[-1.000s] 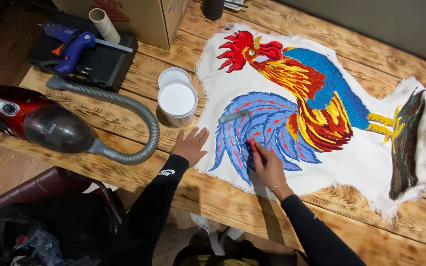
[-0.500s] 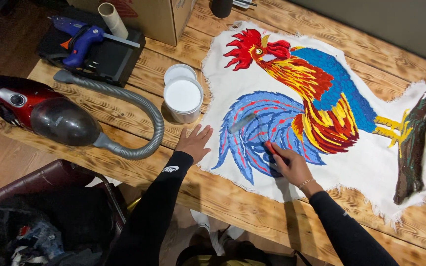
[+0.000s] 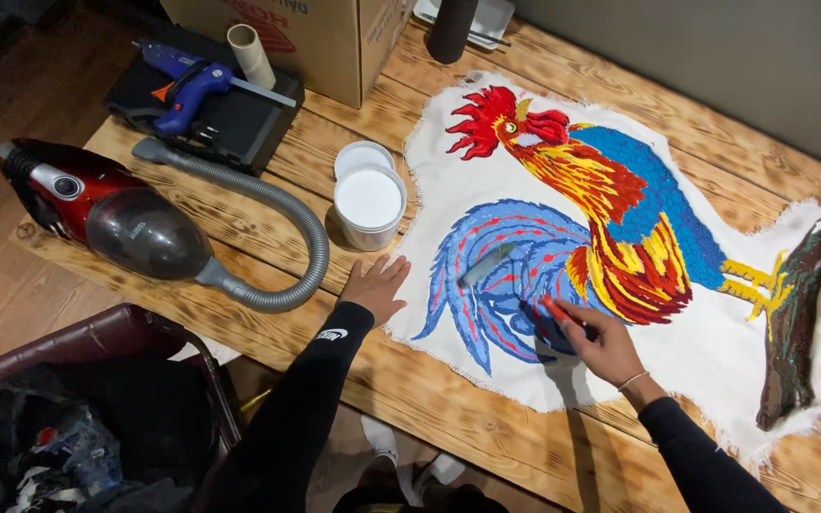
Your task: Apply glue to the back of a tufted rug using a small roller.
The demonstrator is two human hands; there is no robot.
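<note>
A white rooster rug (image 3: 620,237), vivid in blue, red and yellow, lies flat. The right hand (image 3: 601,342) pinches a red tool (image 3: 557,311) against its tail; the left hand (image 3: 377,290) lies spread on its near-left edge.

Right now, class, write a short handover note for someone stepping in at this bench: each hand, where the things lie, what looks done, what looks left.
Left hand: flat, fingers spread, pressing the rooster rug edge onto the wooden table.
Right hand: holds a small red tool on the blue tail feathers.
A grey strip lies on the tail.
Nearby: open white tub, handheld vacuum, blue glue gun.
Done: the rooster looks fully coloured.
Left: cannot tell how much of the tail remains to go over.
</note>
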